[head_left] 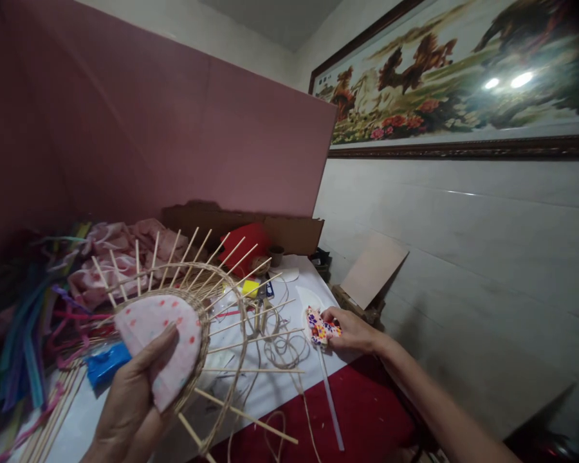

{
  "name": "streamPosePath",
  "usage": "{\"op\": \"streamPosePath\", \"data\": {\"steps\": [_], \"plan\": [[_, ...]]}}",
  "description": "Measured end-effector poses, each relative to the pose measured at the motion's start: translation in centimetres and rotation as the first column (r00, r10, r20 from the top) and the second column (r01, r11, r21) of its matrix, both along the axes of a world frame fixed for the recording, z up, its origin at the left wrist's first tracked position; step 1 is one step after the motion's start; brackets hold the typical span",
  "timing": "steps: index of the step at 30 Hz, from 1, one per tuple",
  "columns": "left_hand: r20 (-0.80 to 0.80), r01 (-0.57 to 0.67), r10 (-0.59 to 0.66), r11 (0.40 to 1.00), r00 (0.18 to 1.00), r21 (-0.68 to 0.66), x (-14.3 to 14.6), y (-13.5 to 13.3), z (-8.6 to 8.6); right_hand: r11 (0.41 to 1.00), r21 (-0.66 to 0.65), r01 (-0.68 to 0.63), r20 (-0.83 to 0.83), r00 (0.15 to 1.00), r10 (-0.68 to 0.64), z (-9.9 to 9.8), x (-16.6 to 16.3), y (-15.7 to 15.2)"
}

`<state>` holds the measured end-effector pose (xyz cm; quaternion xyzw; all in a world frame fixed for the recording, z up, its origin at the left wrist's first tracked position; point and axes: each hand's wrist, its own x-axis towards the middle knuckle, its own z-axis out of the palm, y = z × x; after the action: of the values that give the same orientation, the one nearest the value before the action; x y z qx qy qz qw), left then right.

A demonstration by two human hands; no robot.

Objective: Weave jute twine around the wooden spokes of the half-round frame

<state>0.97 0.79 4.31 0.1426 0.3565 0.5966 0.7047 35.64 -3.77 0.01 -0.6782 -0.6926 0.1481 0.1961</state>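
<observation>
Cluttered white tabletop (280, 386), pink wall (174, 128) behind. Left hand (130, 399) grips the spoked woven basket base (200, 308) aloft, thumb pinning the pink dotted disc (145, 318) flat. Right hand (354, 331) pinches a floral scrap (321, 329) over the tabletop.

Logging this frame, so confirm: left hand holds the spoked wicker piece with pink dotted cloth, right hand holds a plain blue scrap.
The head view shows the scrap in the right hand is floral-printed, not plain blue. The left hand does hold the wicker piece with pink dotted cloth.
</observation>
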Motion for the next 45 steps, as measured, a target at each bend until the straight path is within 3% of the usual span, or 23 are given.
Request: {"op": "streamPosePath", "data": {"steps": [8,14,16,20,26,28,34,38,45], "plan": [[-0.065,0.060,-0.059,0.998,0.996,0.021,0.3,0.1,-1.1,0.997,-0.072,0.019,-0.193,0.981,-0.033,0.2,1.9,0.0],[-0.138,0.178,-0.179,0.984,0.974,-0.016,0.6,0.4,-2.3,0.998,-0.058,0.003,-0.462,0.887,-0.029,-1.1,1.8,-0.4],[-0.172,0.234,-0.236,0.972,0.956,-0.033,0.7,0.6,-2.7,0.996,-0.085,0.039,-0.604,0.793,-0.083,-1.3,1.8,-0.7],[-0.191,0.316,-0.329,0.944,0.925,-0.098,0.8,1.4,-3.9,0.986,-0.142,0.092,-0.844,0.508,-0.169,-1.1,2.0,-2.1],[-0.227,0.377,-0.382,0.924,0.896,-0.068,1.4,2.7,-5.0,0.996,0.045,0.073,-0.967,0.254,0.025,0.4,0.3,-4.3],[-0.238,0.390,-0.390,0.920,0.890,-0.048,1.7,2.9,-5.1,0.995,0.072,0.067,-0.966,0.253,0.053,1.1,-1.0,-4.7],[-0.308,0.426,-0.416,0.904,0.855,-0.039,3.0,3.4,-5.3,0.999,0.047,-0.002,-0.911,0.411,0.044,2.4,-4.8,-5.0],[-0.352,0.430,-0.414,0.902,0.839,-0.036,3.5,4.1,-5.5,0.998,-0.005,-0.066,-0.914,0.404,0.022,2.5,-6.7,-4.9],[-0.379,0.411,-0.397,0.910,0.836,-0.047,3.9,4.4,-5.5,0.994,-0.111,-0.002,-0.886,0.454,-0.097,2.5,-8.4,-4.8]]}}
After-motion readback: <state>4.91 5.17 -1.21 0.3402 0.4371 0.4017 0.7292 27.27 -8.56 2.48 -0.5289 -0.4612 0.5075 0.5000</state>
